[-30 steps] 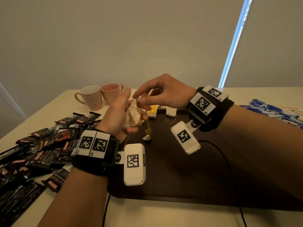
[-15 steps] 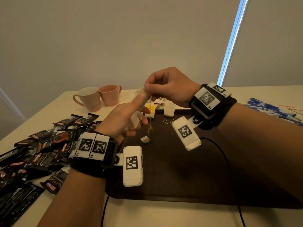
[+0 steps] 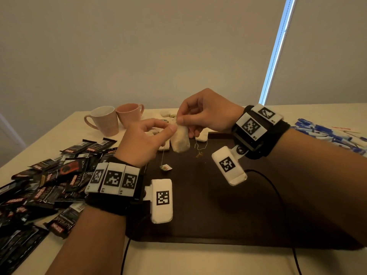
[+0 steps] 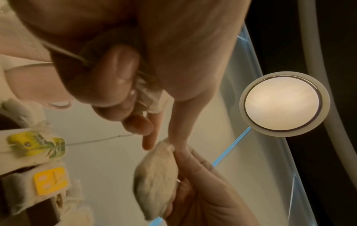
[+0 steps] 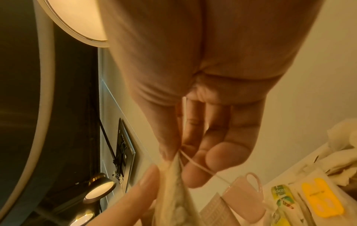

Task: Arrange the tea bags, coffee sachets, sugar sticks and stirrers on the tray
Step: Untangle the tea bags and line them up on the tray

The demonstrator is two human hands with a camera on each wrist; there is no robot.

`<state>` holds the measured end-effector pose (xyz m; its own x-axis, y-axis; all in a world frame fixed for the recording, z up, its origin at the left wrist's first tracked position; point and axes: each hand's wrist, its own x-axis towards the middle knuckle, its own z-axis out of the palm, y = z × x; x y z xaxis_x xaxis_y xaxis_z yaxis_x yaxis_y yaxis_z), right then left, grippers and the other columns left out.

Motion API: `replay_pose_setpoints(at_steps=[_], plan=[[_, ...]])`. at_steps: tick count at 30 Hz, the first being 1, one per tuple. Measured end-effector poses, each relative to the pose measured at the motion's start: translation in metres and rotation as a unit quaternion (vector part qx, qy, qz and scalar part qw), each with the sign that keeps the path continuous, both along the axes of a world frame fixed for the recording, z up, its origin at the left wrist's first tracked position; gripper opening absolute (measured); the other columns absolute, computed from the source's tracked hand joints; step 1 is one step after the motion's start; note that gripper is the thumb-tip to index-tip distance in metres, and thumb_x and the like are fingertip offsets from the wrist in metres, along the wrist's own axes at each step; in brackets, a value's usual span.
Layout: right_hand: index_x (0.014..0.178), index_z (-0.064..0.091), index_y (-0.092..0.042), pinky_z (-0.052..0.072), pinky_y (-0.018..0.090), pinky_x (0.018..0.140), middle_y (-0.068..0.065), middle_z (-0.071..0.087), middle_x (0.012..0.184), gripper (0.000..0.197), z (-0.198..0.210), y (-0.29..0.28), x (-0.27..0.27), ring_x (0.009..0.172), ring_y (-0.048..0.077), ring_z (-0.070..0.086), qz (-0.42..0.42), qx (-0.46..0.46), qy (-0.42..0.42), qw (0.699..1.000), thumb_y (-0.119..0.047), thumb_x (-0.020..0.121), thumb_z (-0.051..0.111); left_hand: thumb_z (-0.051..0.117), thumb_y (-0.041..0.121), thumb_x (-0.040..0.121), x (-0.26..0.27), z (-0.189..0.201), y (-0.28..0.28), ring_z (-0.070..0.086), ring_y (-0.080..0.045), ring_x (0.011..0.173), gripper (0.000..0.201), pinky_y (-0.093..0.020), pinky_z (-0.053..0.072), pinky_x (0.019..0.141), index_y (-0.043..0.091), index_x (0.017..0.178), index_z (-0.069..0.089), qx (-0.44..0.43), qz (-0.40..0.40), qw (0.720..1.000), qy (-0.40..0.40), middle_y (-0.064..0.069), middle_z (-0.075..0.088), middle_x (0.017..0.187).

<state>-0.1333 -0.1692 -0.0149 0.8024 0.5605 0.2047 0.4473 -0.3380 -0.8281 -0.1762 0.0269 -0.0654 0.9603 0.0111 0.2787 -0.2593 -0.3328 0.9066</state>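
Both hands now pinch one tea bag [image 3: 180,140], right hand [image 3: 206,112] lowered to meet left hand [image 3: 146,141]. Tray [image 3: 218,205] holds a few tea bags at its far edge.

We see two mugs, a white mug [image 3: 103,120] and a pink mug [image 3: 129,114], touching at ten o'clock on the table [image 3: 198,261]. A round ceiling lamp [image 4: 282,104] glows overhead.

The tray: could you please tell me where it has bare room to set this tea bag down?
The tray is bare across its near half, from the dangling tag to the near rim, but for a black cable. Its far edge is crowded with tea bags. Coffee sachets cover the table's left; sugar sticks lie far right.
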Motion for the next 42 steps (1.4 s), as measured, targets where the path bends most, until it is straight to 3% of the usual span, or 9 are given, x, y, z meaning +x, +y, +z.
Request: replay_pose_setpoints(at_steps=[6, 11, 16, 23, 28, 32, 36, 40, 42], plan=[[0.104, 0.066, 0.005, 0.058, 0.028, 0.06, 0.019, 0.073, 0.079, 0.019, -0.003, 0.004, -0.006, 0.066, 0.024, 0.071, 0.005, 0.016, 0.063, 0.998, -0.007, 0.09, 0.07, 0.07, 0.033, 0.09, 0.002, -0.001, 0.001, 0.045, -0.007, 0.045, 0.013, -0.021, 0.034, 0.043, 0.022, 0.086, 0.076, 0.01, -0.006, 1.0, -0.019, 0.014, 0.055, 0.052], [0.101, 0.064, 0.003, 0.056, 0.025, 0.055, 0.017, 0.072, 0.074, 0.022, -0.013, 0.003, -0.018, 0.062, 0.022, 0.07, -0.017, 0.046, 0.138, 0.989, -0.002, 0.082, 0.076, 0.068, 0.026, 0.091, 0.005, 0.0, 0.001, 0.056, 0.001, 0.058, 0.012, -0.021, 0.041, 0.059, 0.024, 0.081, 0.075, -0.001, 0.033, 0.998, -0.046, 0.019, 0.062, 0.058], [0.092, 0.071, 0.002, 0.057, 0.027, 0.061, 0.014, 0.074, 0.076, 0.01, -0.016, 0.001, -0.028, 0.064, 0.02, 0.07, -0.048, 0.029, 0.144, 0.988, -0.006, 0.086, 0.073, 0.068, 0.029, 0.091, 0.006, -0.002, 0.001, 0.054, 0.003, 0.054, 0.012, -0.019, 0.037, 0.058, 0.021, 0.086, 0.076, -0.002, 0.03, 0.999, -0.033, 0.02, 0.061, 0.056], [0.094, 0.071, 0.003, 0.056, 0.026, 0.063, 0.012, 0.075, 0.076, 0.014, -0.018, 0.005, -0.038, 0.068, 0.021, 0.072, -0.064, 0.086, 0.135, 0.985, -0.01, 0.09, 0.069, 0.068, 0.029, 0.091, 0.005, 0.0, 0.001, 0.054, 0.002, 0.055, 0.014, -0.018, 0.036, 0.056, 0.02, 0.085, 0.076, -0.006, 0.037, 0.998, -0.041, 0.02, 0.06, 0.057], [0.087, 0.069, -0.001, 0.054, 0.026, 0.058, 0.012, 0.073, 0.072, 0.011, -0.019, 0.008, -0.037, 0.064, 0.022, 0.071, -0.1, 0.126, 0.106, 0.981, -0.012, 0.09, 0.07, 0.068, 0.026, 0.091, 0.004, 0.001, 0.001, 0.058, 0.003, 0.061, 0.013, -0.026, 0.046, 0.068, 0.025, 0.08, 0.074, 0.02, 0.049, 0.997, -0.059, 0.023, 0.061, 0.056], [0.08, 0.071, -0.008, 0.057, 0.03, 0.06, 0.004, 0.069, 0.071, 0.008, -0.017, 0.006, -0.035, 0.066, 0.018, 0.067, -0.114, 0.139, 0.037, 0.983, -0.01, 0.087, 0.074, 0.063, 0.022, 0.094, 0.001, 0.002, 0.001, 0.048, -0.003, 0.045, 0.017, -0.019, 0.035, 0.048, 0.021, 0.079, 0.071, 0.018, -0.02, 0.999, -0.029, 0.016, 0.056, 0.05], [0.084, 0.068, 0.003, 0.057, 0.024, 0.059, 0.017, 0.068, 0.074, 0.005, -0.015, 0.009, -0.041, 0.064, 0.02, 0.067, -0.072, 0.177, 0.083, 0.978, -0.001, 0.087, 0.069, 0.061, 0.021, 0.094, -0.001, 0.001, 0.002, 0.043, -0.004, 0.043, 0.016, -0.017, 0.032, 0.042, 0.018, 0.081, 0.069, -0.01, -0.069, 0.997, -0.021, 0.014, 0.054, 0.051], [0.092, 0.065, 0.012, 0.061, 0.029, 0.065, 0.027, 0.07, 0.083, 0.01, -0.014, 0.01, -0.041, 0.07, 0.028, 0.071, -0.072, 0.242, 0.131, 0.959, 0.004, 0.087, 0.067, 0.068, 0.023, 0.091, 0.001, 0.0, -0.001, 0.053, 0.003, 0.05, 0.009, -0.009, 0.035, 0.05, 0.019, 0.083, 0.07, 0.008, -0.016, 0.996, -0.084, 0.02, 0.058, 0.055], [0.094, 0.065, 0.012, 0.062, 0.03, 0.067, 0.026, 0.071, 0.084, 0.01, -0.013, 0.01, -0.041, 0.072, 0.029, 0.072, -0.068, 0.256, 0.147, 0.953, 0.004, 0.088, 0.067, 0.073, 0.027, 0.086, 0.003, -0.001, 0.0, 0.054, 0.003, 0.055, 0.009, -0.011, 0.039, 0.054, 0.02, 0.082, 0.07, 0.006, 0.023, 0.993, -0.112, 0.02, 0.061, 0.061]])
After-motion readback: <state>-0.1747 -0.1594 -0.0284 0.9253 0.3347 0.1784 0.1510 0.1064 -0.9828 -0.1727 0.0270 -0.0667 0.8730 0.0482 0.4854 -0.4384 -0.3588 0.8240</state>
